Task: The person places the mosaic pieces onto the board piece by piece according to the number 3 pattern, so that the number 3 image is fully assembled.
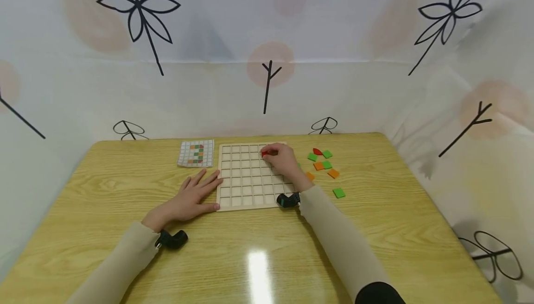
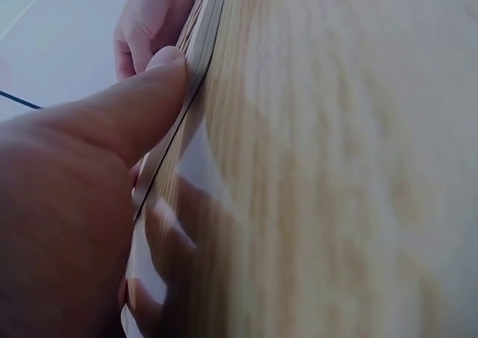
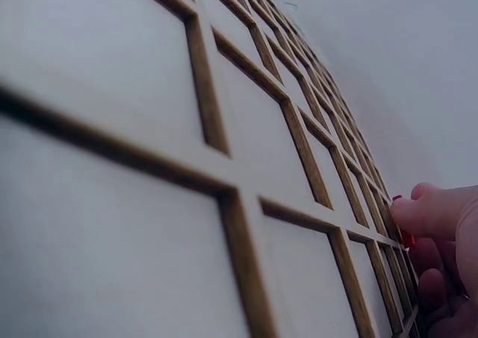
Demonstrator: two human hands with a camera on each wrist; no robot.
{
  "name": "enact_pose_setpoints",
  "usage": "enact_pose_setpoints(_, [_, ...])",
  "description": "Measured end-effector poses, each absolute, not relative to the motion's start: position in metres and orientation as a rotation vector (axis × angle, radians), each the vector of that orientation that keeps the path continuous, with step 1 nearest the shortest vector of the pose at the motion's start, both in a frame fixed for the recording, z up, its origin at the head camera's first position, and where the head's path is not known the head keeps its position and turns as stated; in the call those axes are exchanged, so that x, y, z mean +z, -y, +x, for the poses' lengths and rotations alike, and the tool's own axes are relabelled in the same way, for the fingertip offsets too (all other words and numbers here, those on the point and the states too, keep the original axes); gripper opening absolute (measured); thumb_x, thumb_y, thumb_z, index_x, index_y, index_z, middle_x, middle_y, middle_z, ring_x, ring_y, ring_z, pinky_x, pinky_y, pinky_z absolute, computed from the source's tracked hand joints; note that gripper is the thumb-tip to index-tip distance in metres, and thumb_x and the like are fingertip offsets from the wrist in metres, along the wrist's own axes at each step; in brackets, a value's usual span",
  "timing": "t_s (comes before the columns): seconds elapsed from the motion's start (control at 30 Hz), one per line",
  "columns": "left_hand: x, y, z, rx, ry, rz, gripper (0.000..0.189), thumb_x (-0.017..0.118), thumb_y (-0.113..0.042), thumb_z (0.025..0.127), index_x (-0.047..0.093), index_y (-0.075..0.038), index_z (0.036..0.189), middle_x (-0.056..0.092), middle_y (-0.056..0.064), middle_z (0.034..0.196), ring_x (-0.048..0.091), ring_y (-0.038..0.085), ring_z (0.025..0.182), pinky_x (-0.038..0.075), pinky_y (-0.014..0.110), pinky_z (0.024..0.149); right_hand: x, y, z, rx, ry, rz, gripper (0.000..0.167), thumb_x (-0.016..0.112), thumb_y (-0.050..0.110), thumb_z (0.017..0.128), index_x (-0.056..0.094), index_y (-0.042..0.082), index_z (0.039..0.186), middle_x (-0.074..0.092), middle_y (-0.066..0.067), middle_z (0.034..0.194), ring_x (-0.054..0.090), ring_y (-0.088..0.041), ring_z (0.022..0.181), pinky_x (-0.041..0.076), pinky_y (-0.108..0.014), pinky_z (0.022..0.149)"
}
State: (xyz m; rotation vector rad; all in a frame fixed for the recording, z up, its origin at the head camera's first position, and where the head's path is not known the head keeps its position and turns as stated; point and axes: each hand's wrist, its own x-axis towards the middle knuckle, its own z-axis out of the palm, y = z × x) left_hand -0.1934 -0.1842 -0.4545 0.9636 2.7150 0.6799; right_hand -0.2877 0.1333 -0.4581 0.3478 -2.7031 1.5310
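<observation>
"What could go wrong from here?"

"Leftmost, the pattern card (image 1: 196,153) lies loose just beyond my left hand (image 1: 187,203), so a careless sweep could shift it. That hand grasps nothing: its fingers are spread, fingertips and thumb touching the left edge of the wooden board (image 1: 247,181). Uneven pressure there might turn the board on the worktop (image 1: 225,243)."

"And your right?"

"My right hand (image 1: 284,159) has its fingers pinching a red piece (image 1: 264,154) over the upper part of the board. The piece is small and mostly covered by my fingertips, so it might slip, or catch on a divider if I bring it down crooked. Further right, my sleeve (image 1: 310,199) runs close to an orange tile (image 1: 310,175); dragging the arm could scatter that one."

"What do the compartments hold?"

"The board is a grid of square cells, and those I can see show only their pale bases. My right hand and forearm hide some. Whether the red piece touches a cell's floor, I cannot tell. The loose green tiles (image 1: 339,193), other orange ones and another red piece (image 1: 317,151) lie outside the board, on the worktop to its right."
</observation>
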Motion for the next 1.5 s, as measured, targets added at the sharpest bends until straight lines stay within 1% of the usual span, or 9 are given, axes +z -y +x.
enact_pose_setpoints(0.17, [-0.454,0.186,-0.19,0.689,-2.719,0.944,0.075,0.058,-0.05,0.098,0.03,-0.015,0.159,0.015,0.006,0.166,-0.001,0.04,0.15,-0.002,0.068,0.112,-0.462,-0.13,-0.288,1.486,2.715,0.352,0.018,0.07,0.008,0.094,0.076,0.009,0.111,0.069,-0.007,0.111,0.063,-0.023,0.098,0.052,-0.038,0.085])
enact_pose_setpoints(0.33, [-0.452,0.186,-0.188,0.713,-2.716,0.932,0.075,0.059,-0.048,0.098,0.031,-0.014,0.158,0.016,0.007,0.166,-0.001,0.04,0.15,-0.002,0.068,0.112,-0.462,-0.128,-0.287,1.447,2.713,0.361,0.018,0.071,0.008,0.094,0.076,0.008,0.111,0.07,-0.008,0.113,0.064,-0.024,0.099,0.053,-0.039,0.086])
enact_pose_setpoints(0.57, [-0.45,0.183,-0.198,0.703,-2.696,0.976,0.075,0.058,-0.05,0.098,0.03,-0.016,0.159,0.014,0.006,0.166,-0.004,0.037,0.151,-0.003,0.066,0.113,-0.46,-0.133,-0.289,1.445,2.669,0.301,0.018,0.073,0.006,0.092,0.078,0.004,0.109,0.068,-0.009,0.123,0.064,-0.026,0.109,0.052,-0.038,0.091])
enact_pose_setpoints(0.9, [-0.452,0.184,-0.197,0.717,-2.699,0.97,0.074,0.058,-0.049,0.098,0.031,-0.015,0.158,0.015,0.008,0.166,-0.002,0.039,0.151,-0.002,0.067,0.112,-0.457,-0.133,-0.286,1.444,2.669,0.27,0.018,0.068,0.005,0.093,0.078,0.005,0.107,0.068,-0.008,0.124,0.061,-0.027,0.114,0.051,-0.041,0.094])
enact_pose_setpoints(1.13, [-0.453,0.185,-0.193,0.728,-2.706,0.945,0.074,0.059,-0.049,0.098,0.032,-0.015,0.158,0.016,0.007,0.166,-0.002,0.039,0.15,-0.002,0.067,0.112,-0.461,-0.131,-0.287,1.46,2.673,0.273,0.017,0.067,0.006,0.095,0.078,0.006,0.108,0.068,-0.009,0.124,0.062,-0.027,0.111,0.051,-0.041,0.093])
enact_pose_setpoints(1.5, [-0.454,0.185,-0.193,0.739,-2.706,0.946,0.074,0.059,-0.048,0.098,0.032,-0.015,0.158,0.016,0.007,0.165,-0.001,0.039,0.151,-0.001,0.067,0.112,-0.464,-0.133,-0.287,1.452,2.663,0.286,0.015,0.07,0.008,0.094,0.078,0.005,0.106,0.068,-0.01,0.123,0.063,-0.027,0.109,0.051,-0.041,0.092])
